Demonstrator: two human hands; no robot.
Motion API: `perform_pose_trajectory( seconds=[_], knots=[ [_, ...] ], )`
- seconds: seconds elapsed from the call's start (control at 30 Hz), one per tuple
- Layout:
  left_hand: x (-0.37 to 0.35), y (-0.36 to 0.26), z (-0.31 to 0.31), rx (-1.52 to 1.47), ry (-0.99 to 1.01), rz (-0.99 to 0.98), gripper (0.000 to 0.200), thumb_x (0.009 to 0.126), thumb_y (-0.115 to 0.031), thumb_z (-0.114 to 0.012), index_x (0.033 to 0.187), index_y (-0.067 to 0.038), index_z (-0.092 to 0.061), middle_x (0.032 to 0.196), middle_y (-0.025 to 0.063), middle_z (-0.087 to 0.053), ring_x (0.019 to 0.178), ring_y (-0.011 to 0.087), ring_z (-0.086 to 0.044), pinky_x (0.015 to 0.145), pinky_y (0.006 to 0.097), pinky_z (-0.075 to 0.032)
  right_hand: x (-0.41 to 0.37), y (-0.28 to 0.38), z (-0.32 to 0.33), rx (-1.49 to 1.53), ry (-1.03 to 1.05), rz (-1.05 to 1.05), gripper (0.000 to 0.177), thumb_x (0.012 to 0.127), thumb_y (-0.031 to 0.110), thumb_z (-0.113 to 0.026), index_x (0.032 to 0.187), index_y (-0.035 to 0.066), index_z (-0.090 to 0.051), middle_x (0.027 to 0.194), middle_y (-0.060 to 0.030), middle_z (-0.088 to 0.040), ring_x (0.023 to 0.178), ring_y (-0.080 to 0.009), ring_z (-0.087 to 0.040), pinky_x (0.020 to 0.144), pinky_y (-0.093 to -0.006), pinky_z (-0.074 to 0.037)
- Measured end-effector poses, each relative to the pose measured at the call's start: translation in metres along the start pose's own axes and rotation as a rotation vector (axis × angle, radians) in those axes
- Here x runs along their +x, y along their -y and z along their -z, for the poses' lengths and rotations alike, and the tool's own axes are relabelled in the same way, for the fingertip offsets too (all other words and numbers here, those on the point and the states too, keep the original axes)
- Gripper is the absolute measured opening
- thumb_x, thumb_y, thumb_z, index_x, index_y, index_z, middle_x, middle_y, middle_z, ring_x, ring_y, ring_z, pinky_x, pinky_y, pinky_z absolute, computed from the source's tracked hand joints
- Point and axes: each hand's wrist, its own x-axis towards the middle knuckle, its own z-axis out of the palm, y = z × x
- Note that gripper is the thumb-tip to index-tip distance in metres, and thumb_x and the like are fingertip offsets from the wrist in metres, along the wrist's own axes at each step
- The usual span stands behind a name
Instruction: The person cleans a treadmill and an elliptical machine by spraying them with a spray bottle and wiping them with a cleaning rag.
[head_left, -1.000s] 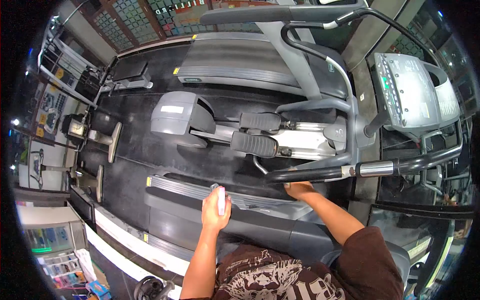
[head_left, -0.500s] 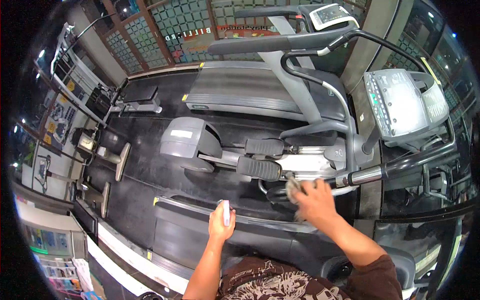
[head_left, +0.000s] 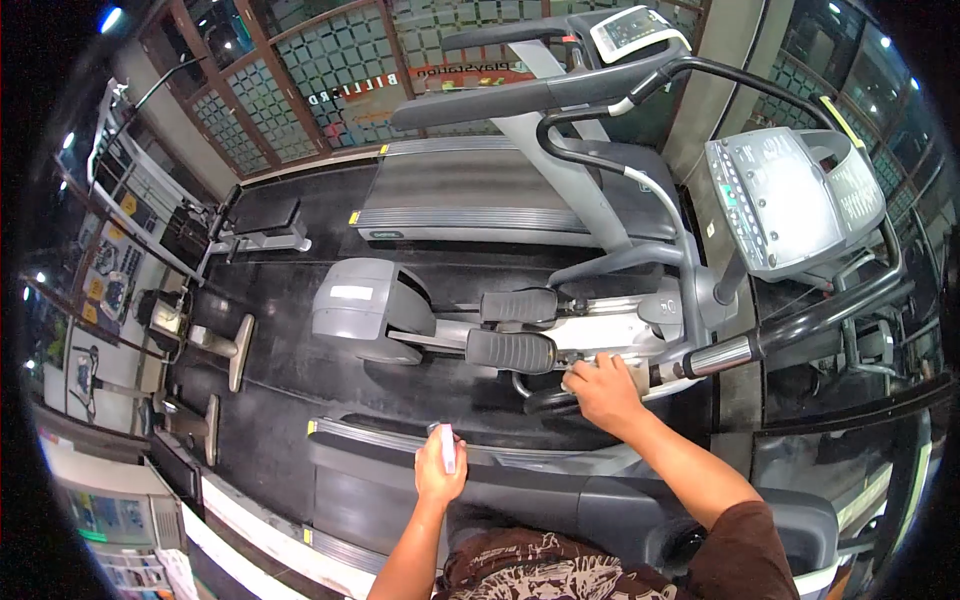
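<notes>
My left hand (head_left: 438, 474) is closed around a narrow pink-and-white thing (head_left: 448, 450) that looks like the head of a spray bottle; its lower part is hidden in my palm. It is held above the near treadmill's dark side rail (head_left: 520, 485). My right hand (head_left: 606, 392) is on the lower end of the elliptical trainer's near arm, beside the metal sleeve (head_left: 722, 356). Bunched beneath its fingers is a greyish cloth, now mostly covered by the hand. Just left of that hand lies the ribbed black pedal (head_left: 510, 351) of the elliptical.
The elliptical's rounded grey housing (head_left: 360, 305) and console (head_left: 790, 200) stand before me. A second treadmill (head_left: 480, 185) is behind it. A weight bench (head_left: 265, 222) and a T-shaped stand (head_left: 238, 350) are on the left. The near treadmill belt (head_left: 370, 500) lies below my left hand.
My right hand has moved slightly left and up along the elliptical's arm, and the cloth shows less under it. My left hand keeps its grip, slightly lower in view. The view has shifted slightly.
</notes>
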Motion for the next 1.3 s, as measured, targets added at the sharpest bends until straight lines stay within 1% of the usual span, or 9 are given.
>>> perform_pose_trajectory(
  seconds=[0.2, 0.37, 0.4, 0.6, 0.77, 0.87, 1.07, 1.23, 1.3],
  knots=[
    [0.003, 0.003, -0.001, 0.07, 0.042, 0.031, 0.018, 0.088, -0.018, -0.066, 0.103, -0.009, -0.06, 0.09, 0.0121, -0.068, 0.086, 0.0387, -0.066, 0.078, 0.0472, -0.052, 0.019, 0.012, -0.016, 0.077, 0.12, 0.003, 0.015, 0.076, 0.012, -0.065, 0.09, 0.013, -0.07, 0.094, -0.0029, -0.059, 0.09, -0.0281, -0.056, 0.076, -0.0434, -0.043],
    [0.004, 0.001, -0.001, 0.051, 0.042, 0.029, 0.019, 0.088, -0.019, -0.066, 0.102, -0.008, -0.06, 0.091, 0.0126, -0.068, 0.088, 0.0385, -0.066, 0.079, 0.0476, -0.052, 0.041, 0.038, -0.028, 0.146, 0.299, 0.034, 0.015, 0.085, 0.02, -0.063, 0.094, 0.014, -0.073, 0.105, -0.0022, -0.064, 0.098, -0.0269, -0.059, 0.083, -0.0428, -0.045],
    [0.005, 0.001, -0.001, 0.04, 0.021, 0.026, 0.019, 0.088, -0.018, -0.066, 0.102, -0.008, -0.06, 0.091, 0.0128, -0.068, 0.087, 0.0387, -0.066, 0.078, 0.0473, -0.052, 0.042, 0.045, -0.042, 0.152, 0.245, 0.066, 0.013, 0.084, 0.024, -0.064, 0.087, 0.015, -0.073, 0.098, -0.0004, -0.065, 0.092, -0.0274, -0.059, 0.078, -0.0436, -0.045],
    [0.001, -0.007, 0.003, 0.003, -0.013, 0.073, 0.019, 0.088, -0.017, -0.067, 0.103, -0.008, -0.06, 0.085, 0.013, -0.07, 0.081, 0.038, -0.069, 0.074, 0.0442, -0.054, 0.047, 0.092, -0.105, -0.149, 0.426, 0.272, 0.023, 0.089, 0.025, -0.058, 0.087, 0.016, -0.079, 0.097, 0.0019, -0.069, 0.103, -0.0243, -0.056, 0.084, -0.0431, -0.039],
    [-0.006, 0.007, 0.003, 0.004, -0.018, 0.069, 0.027, 0.09, -0.011, -0.066, 0.114, -0.004, -0.056, 0.091, 0.0102, -0.07, 0.083, 0.0292, -0.07, 0.079, 0.0374, -0.054, 0.03, 0.071, -0.077, 0.084, 0.218, 0.24, 0.02, 0.086, 0.022, -0.059, 0.082, 0.014, -0.078, 0.105, -0.0017, -0.067, 0.107, -0.0238, -0.055, 0.087, -0.0424, -0.041],
    [-0.007, 0.015, -0.003, -0.076, -0.121, 0.05, 0.02, 0.088, -0.017, -0.068, 0.104, -0.009, -0.059, 0.085, 0.0134, -0.072, 0.08, 0.037, -0.071, 0.073, 0.0424, -0.055, 0.012, 0.049, -0.023, -0.015, 0.16, 0.242, 0.016, 0.084, 0.022, -0.062, 0.084, 0.014, -0.077, 0.107, -0.001, -0.065, 0.107, -0.0252, -0.056, 0.088, -0.0438, -0.042],
    [0.0, 0.0, 0.006, -0.053, -0.069, 0.047, 0.016, 0.087, -0.016, -0.068, 0.099, -0.008, -0.06, 0.085, 0.014, -0.07, 0.08, 0.0385, -0.07, 0.072, 0.0438, -0.055, -0.023, -0.018, 0.062, -0.044, 0.268, -0.014, 0.024, 0.073, 0.015, -0.069, 0.095, 0.021, -0.076, 0.106, 0.0, -0.062, 0.103, -0.0285, -0.055, 0.087, -0.045, -0.043],
    [0.001, 0.005, 0.003, -0.028, -0.022, 0.021, 0.016, 0.087, -0.016, -0.068, 0.099, -0.008, -0.061, 0.086, 0.0142, -0.07, 0.081, 0.0386, -0.07, 0.072, 0.0447, -0.055, -0.013, -0.015, 0.025, 0.008, 0.0, 0.023, 0.015, 0.075, 0.011, -0.065, 0.087, 0.017, -0.073, 0.094, -0.0012, -0.06, 0.091, -0.029, -0.056, 0.077, -0.0437, -0.044],
    [0.001, -0.002, 0.004, -0.022, -0.007, 0.043, 0.016, 0.087, -0.015, -0.068, 0.1, -0.008, -0.061, 0.086, 0.0139, -0.07, 0.082, 0.0389, -0.069, 0.072, 0.0448, -0.054, 0.005, 0.002, 0.005, 0.102, 0.057, 0.006, 0.015, 0.075, 0.013, -0.065, 0.087, 0.017, -0.073, 0.097, -0.0005, -0.061, 0.092, -0.0268, -0.057, 0.078, -0.0427, -0.047]
  ],
)
